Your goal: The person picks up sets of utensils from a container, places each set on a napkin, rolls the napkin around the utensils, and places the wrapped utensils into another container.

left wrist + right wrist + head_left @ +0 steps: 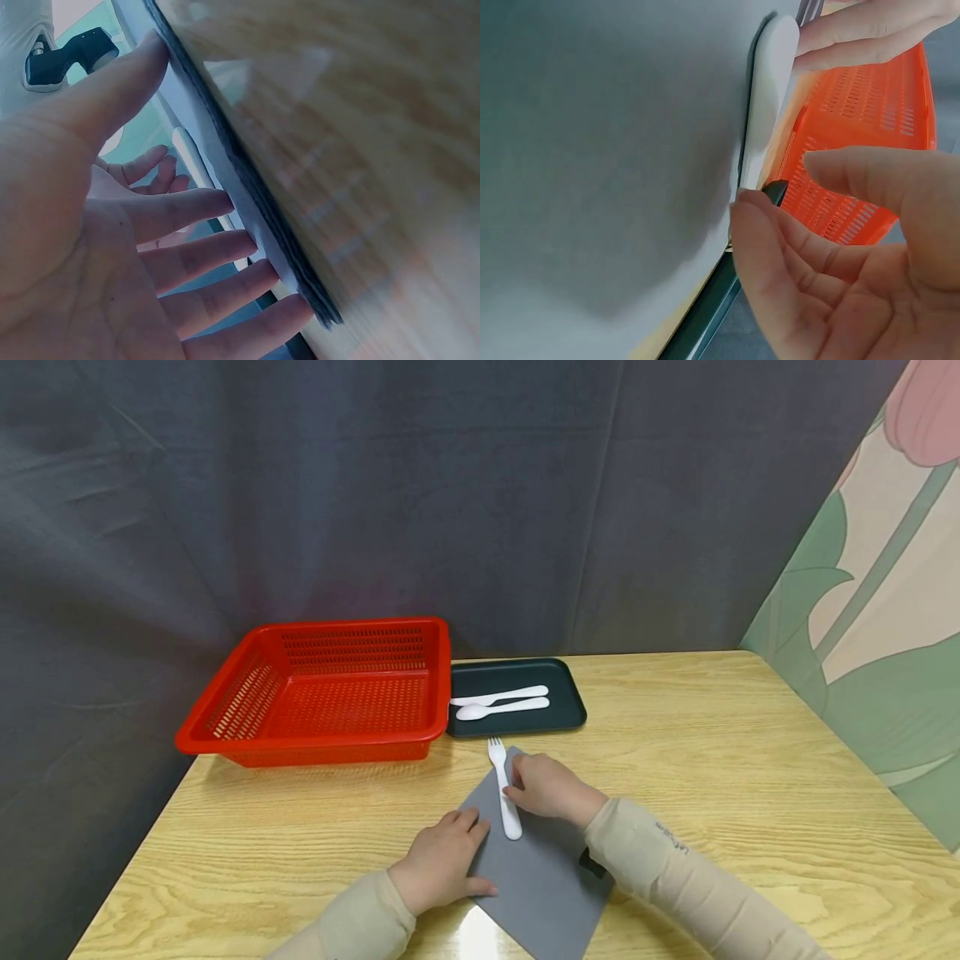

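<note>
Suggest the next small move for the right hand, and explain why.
Probably, the right hand should nudge the white fork farther onto the gray sheet: its tines jut past the edge, that hand is beside it, and the left hand rests at the sheet's side.

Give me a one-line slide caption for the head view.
Left hand at the edge of a gray sheet, right hand by the white fork, red basket and dark tray behind.
</note>
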A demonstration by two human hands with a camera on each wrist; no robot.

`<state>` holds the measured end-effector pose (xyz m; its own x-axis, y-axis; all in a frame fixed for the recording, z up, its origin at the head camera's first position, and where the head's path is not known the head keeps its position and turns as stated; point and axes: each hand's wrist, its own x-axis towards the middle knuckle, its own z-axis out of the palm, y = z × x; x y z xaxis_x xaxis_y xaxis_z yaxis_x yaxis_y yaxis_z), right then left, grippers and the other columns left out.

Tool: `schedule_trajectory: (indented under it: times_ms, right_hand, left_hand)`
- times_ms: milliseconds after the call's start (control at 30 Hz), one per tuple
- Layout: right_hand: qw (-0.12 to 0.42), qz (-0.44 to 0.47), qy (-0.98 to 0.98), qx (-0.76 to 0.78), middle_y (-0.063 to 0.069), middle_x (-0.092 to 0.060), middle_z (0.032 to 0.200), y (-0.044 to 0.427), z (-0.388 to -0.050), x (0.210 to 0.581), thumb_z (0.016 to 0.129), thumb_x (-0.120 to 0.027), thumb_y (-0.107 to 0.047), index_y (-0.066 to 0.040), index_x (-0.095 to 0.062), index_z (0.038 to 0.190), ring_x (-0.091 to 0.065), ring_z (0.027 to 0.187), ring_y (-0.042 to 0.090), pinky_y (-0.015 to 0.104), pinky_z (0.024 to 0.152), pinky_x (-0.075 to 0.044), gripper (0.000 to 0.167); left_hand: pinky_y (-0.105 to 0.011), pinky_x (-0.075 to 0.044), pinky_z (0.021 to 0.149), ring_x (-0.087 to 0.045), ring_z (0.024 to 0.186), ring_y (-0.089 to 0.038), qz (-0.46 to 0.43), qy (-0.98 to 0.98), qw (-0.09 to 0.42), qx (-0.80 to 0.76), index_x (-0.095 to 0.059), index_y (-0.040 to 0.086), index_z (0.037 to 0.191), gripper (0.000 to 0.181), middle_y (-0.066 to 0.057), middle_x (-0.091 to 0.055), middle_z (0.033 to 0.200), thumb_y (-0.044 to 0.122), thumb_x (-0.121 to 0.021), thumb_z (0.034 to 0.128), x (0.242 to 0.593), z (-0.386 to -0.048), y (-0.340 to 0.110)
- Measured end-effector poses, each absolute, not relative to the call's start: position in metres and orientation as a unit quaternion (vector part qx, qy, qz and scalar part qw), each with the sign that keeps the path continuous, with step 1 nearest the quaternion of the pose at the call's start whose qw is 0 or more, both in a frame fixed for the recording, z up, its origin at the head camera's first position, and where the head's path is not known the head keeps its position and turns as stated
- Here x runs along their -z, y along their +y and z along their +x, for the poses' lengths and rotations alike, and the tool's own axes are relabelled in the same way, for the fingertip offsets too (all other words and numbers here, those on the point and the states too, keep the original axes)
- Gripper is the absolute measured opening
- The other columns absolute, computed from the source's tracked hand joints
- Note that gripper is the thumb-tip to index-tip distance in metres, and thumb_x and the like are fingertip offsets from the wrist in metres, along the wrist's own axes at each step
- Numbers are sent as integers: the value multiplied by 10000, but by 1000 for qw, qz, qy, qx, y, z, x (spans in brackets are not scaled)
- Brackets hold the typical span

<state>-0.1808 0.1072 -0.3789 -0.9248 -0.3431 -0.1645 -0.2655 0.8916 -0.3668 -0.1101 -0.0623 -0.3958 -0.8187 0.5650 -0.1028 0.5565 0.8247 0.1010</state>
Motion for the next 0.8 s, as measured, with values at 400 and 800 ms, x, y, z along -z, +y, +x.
schedule_trajectory:
  times_ms: [400,800]
  right_hand:
    - [98,-183,962,177,11,-537,637,114,-185,378,849,-662,-150,-81,-560,758,-465,553,124,232,496,-358,153]
    - [83,-190,962,178,9,-537,632,116,-190,377,840,-650,-101,-72,-579,786,-471,555,126,237,503,-371,94]
  left_hand:
    - [-367,-539,772,-550,1130,-274,297,952,65,-36,-560,63,1266,765,-110,-558,1268,566,-714,710,396,-111,-62]
    - [-360,-539,764,-544,1133,-266,295,952,70,-37,-552,67,1277,770,-102,-551,1271,569,-708,714,395,-110,-63]
